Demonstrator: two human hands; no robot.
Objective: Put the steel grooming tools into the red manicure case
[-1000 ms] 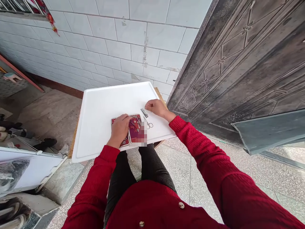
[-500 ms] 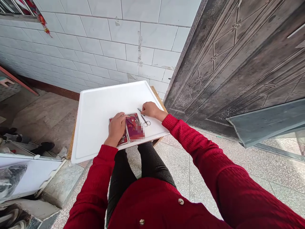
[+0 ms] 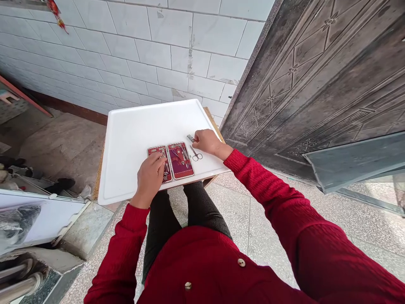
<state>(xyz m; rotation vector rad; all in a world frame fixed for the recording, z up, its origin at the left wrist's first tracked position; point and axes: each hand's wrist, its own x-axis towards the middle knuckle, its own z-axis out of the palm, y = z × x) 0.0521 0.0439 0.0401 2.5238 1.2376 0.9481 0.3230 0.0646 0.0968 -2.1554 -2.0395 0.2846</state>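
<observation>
A manicure kit case (image 3: 183, 172) lies unfolded near the front edge of the white tray, its red lining holding several small metal tools in both halves. My left hand (image 3: 148, 176) rests over the left half, fingers bent and drawn together among the tools; whatever they grip is hidden beneath them. To the right of the case, my right hand (image 3: 207, 141) is closed, with the end of small metal nail clippers (image 3: 190, 138) sticking out from its fingertips. Just below that hand lie small scissors (image 3: 196, 156), their two finger loops toward me.
The white tray (image 3: 126, 139) sits on a wooden stand (image 3: 212, 121) by a tiled wall (image 3: 152, 55). A dark patterned metal door (image 3: 303, 93) is on the right. Shelving and a bagged item (image 3: 22, 223) are at lower left.
My view has shifted a little, so the tray sits higher. My left hand has drawn back toward me, uncovering more tools in the case. My right hand stays beside the scissors.
</observation>
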